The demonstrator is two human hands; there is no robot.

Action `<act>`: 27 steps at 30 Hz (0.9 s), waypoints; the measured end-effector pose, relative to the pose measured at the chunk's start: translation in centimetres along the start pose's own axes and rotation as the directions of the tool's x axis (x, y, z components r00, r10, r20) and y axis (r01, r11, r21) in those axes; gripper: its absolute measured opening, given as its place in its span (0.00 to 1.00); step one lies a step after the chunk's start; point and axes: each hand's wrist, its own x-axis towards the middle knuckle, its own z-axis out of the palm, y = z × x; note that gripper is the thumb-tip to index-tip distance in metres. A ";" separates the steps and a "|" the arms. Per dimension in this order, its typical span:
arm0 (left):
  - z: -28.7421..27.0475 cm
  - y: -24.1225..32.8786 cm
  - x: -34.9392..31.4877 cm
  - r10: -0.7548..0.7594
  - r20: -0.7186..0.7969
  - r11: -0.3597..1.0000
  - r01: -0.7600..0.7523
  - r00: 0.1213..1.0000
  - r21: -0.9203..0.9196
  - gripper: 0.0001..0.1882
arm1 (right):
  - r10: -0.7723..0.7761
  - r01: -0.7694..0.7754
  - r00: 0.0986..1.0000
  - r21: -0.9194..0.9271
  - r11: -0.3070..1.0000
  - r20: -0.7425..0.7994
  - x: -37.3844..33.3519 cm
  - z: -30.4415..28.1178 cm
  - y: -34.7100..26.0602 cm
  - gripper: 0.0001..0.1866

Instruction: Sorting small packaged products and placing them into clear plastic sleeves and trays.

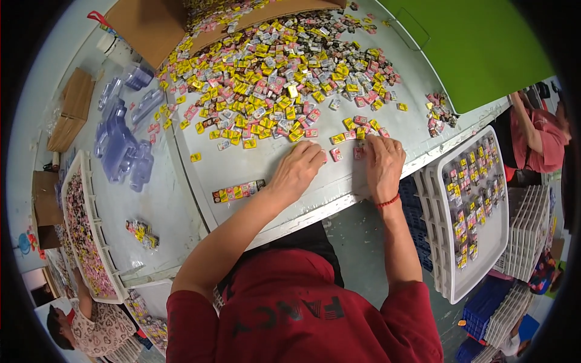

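My left hand (298, 172) is low over the white tabletop, its fingers curled and pressed together at the near edge of the packets; whatever they pinch is hidden. My right hand (385, 164), with a red cord bracelet at the wrist, has its fingertips bent down against a small pink packet (358, 153). Another pink packet (336, 155) lies between the two hands. Beyond them spreads a large heap of small packets (266, 85) in yellow, pink, black and white. Left of my left forearm lies a straight row of packets (238, 192) set side by side.
Clear plastic packaging pieces (124, 136) lie on the left table, near a small wrapped bundle (143, 234). A white crate of packets (91, 236) stands far left. Stacked white trays (452, 266) hold bundles at right. A cardboard box (142, 27) stands behind. Other people work at both sides.
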 end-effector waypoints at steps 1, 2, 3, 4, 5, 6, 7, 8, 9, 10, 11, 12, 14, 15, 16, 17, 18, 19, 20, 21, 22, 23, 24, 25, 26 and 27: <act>-0.1 0.0 -0.1 -0.037 0.003 0.999 0.037 0.999 0.020 0.09 | 0.001 -0.001 1.000 -0.018 1.000 -0.006 0.8 0.2 0.6 0.10; -0.3 0.0 -0.2 -0.031 0.005 0.999 0.031 0.999 0.021 0.09 | 0.003 -0.003 1.000 -0.039 0.999 -0.011 1.6 0.5 1.1 0.10; -0.4 -0.1 -0.3 -0.059 -0.014 0.997 0.060 0.998 0.044 0.10 | -0.020 0.019 1.000 -0.078 0.997 -0.015 2.5 0.8 1.4 0.10; -0.6 -0.1 -0.2 -0.086 -0.034 0.994 0.088 0.996 0.067 0.10 | -0.018 0.016 1.000 -0.080 0.997 -0.020 3.3 0.9 1.7 0.10; -0.5 -0.2 -0.2 -0.082 -0.035 0.994 0.084 0.996 0.069 0.10 | -0.055 0.057 0.998 -0.093 0.994 0.024 4.0 1.0 1.9 0.09; -0.5 -0.2 -0.1 -0.082 -0.040 0.993 0.085 0.996 0.078 0.10 | -0.092 0.099 0.993 -0.105 0.990 0.069 4.7 1.1 2.1 0.09; -0.4 -0.2 0.0 -0.082 -0.045 0.993 0.086 0.996 0.086 0.11 | -0.072 0.083 0.989 -0.080 0.993 0.131 5.0 1.8 2.5 0.08; -0.4 -0.1 0.0 -0.076 -0.048 0.993 0.080 0.996 0.088 0.11 | -0.072 0.082 0.990 -0.082 0.993 0.125 5.1 2.1 2.4 0.08; -0.4 0.0 0.0 -0.092 -0.036 0.990 0.096 0.995 0.103 0.11 | -0.059 0.083 0.976 -0.107 0.991 0.212 5.1 2.4 2.0 0.08; -0.4 0.2 0.1 -0.108 -0.023 0.987 0.110 0.994 0.118 0.12 | -0.042 0.085 0.954 -0.132 0.988 0.296 5.1 2.7 1.6 0.07; -0.3 0.2 0.0 -0.103 -0.026 0.988 0.105 0.994 0.117 0.12 | -0.048 0.084 0.961 -0.124 0.989 0.271 4.7 3.2 1.1 0.06; -0.3 0.2 -0.1 -0.113 -0.022 0.987 0.114 0.993 0.116 0.12 | -0.074 0.092 0.974 -0.074 0.993 0.215 4.3 3.6 0.6 0.06; -0.5 0.2 -0.1 -0.119 -0.019 0.986 0.120 0.993 0.115 0.12 | -0.129 0.135 0.971 -0.016 0.991 0.202 4.1 3.9 -0.3 0.05; -0.8 0.3 0.0 -0.113 -0.018 0.985 0.114 0.993 0.130 0.11 | -0.129 0.135 0.972 -0.018 0.991 0.198 4.2 4.0 -0.2 0.05; -1.0 0.3 0.0 -0.108 -0.016 0.983 0.109 0.994 0.146 0.09 | -0.173 0.161 0.969 0.079 0.984 0.176 4.3 4.0 -0.1 0.05; -1.1 0.2 0.0 -0.105 -0.019 0.983 0.107 0.994 0.147 0.09 | -0.216 0.189 0.965 0.173 0.967 0.149 4.5 4.0 0.0 0.05; -1.1 0.0 -0.1 -0.112 -0.012 0.982 0.112 0.994 0.149 0.09 | -0.218 0.192 0.965 0.172 0.966 0.146 5.2 4.1 0.6 0.05; -1.1 -0.1 -0.1 -0.119 -0.006 0.981 0.119 0.993 0.151 0.09 | -0.194 0.192 0.980 0.053 0.980 0.039 6.3 4.1 1.8 0.08; -1.2 -0.1 -0.1 -0.119 -0.006 0.981 0.119 0.993 0.152 0.09 | -0.178 0.174 0.981 -0.065 0.983 -0.071 7.4 4.1 2.8 0.11; -1.2 -0.1 0.0 -0.121 -0.008 0.981 0.121 0.993 0.150 0.09 | -0.099 0.099 0.995 -0.013 0.995 -0.032 8.1 4.4 3.5 0.16; -1.2 -0.1 0.0 -0.124 -0.010 0.981 0.124 0.992 0.147 0.10 | -0.099 0.099 0.995 -0.014 0.995 -0.032 8.0 4.9 3.7 0.16; -1.2 -0.2 0.0 -0.127 -0.012 0.981 0.127 0.992 0.147 0.10 | -0.112 0.113 0.994 -0.084 0.990 0.012 8.0 5.3 3.6 0.15; -1.2 -0.2 -0.1 -0.130 -0.011 0.980 0.130 0.992 0.152 0.10 | -0.121 0.129 0.991 -0.153 0.980 0.057 8.1 5.6 3.5 0.15; -1.1 -0.2 -0.1 -0.132 -0.009 0.979 0.132 0.991 0.156 0.10 | -0.123 0.130 0.991 -0.169 0.977 0.054 7.6 5.8 3.2 0.16; -1.2 -0.3 -0.2 -0.135 -0.010 0.979 0.135 0.991 0.155 0.10 | -0.124 0.132 0.991 -0.168 0.977 0.056 7.4 5.9 3.0 0.16; -1.3 -0.3 -0.3 -0.139 0.004 0.980 0.137 0.990 0.143 0.13 | -0.112 0.113 0.994 -0.180 0.977 0.017 7.1 5.9 2.9 0.16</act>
